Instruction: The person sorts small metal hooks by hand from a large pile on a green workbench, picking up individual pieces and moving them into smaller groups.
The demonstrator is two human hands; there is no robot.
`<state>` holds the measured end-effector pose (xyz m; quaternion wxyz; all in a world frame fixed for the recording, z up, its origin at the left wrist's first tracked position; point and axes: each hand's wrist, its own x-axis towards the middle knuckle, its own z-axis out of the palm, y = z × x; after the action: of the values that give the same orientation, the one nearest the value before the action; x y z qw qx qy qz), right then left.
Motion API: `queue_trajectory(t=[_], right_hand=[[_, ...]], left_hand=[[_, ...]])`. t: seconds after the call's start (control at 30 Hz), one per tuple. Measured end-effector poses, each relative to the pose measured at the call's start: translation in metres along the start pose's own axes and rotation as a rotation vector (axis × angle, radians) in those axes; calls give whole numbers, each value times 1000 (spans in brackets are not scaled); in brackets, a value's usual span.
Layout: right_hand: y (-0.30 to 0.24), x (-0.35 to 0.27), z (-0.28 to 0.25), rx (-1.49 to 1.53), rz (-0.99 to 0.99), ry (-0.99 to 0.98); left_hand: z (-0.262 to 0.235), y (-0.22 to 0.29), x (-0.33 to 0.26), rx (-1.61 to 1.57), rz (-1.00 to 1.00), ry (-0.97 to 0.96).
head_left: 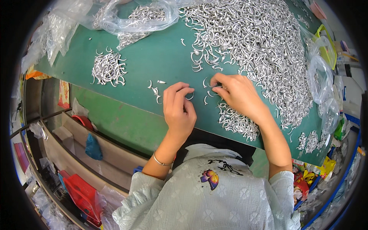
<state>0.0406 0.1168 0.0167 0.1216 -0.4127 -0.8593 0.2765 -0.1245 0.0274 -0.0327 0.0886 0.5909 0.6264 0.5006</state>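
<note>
Your left hand (178,111) pinches one small curved metal hook (190,96) between fingertips, lifted just off the green counter (153,61), so it can be turned apart from the rest. Your right hand (237,93) rests curled, fingertips down on loose hooks beside it; whether it grips one, you cannot tell. The big heap (253,42) crowds the right; a sorted pile (108,69) lies left, plastic bags (138,17) behind.
</note>
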Motion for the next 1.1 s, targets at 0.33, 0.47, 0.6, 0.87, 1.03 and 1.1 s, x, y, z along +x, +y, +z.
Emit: queue_trajectory(t=[0.33,0.47,0.6,0.87,1.03,1.1], right_hand=[[7,-18,-21,63,144,-59],[11,-18,-23,26,110,-107],[3,-11,-36,115,284,27],[14,-20,-25,25,74,-196],[10,-2,-15,83,198,90],[12,2,-7,-26,152,32]], left_hand=[[-1,2,1,9,-3,-11],[-2,1,0,22,-6,-27],[-1,1,-1,0,-40,-48],[-7,6,3,-23,-25,-186],[2,23,6,-211,-52,-249],[3,22,11,-81,-53,-257]])
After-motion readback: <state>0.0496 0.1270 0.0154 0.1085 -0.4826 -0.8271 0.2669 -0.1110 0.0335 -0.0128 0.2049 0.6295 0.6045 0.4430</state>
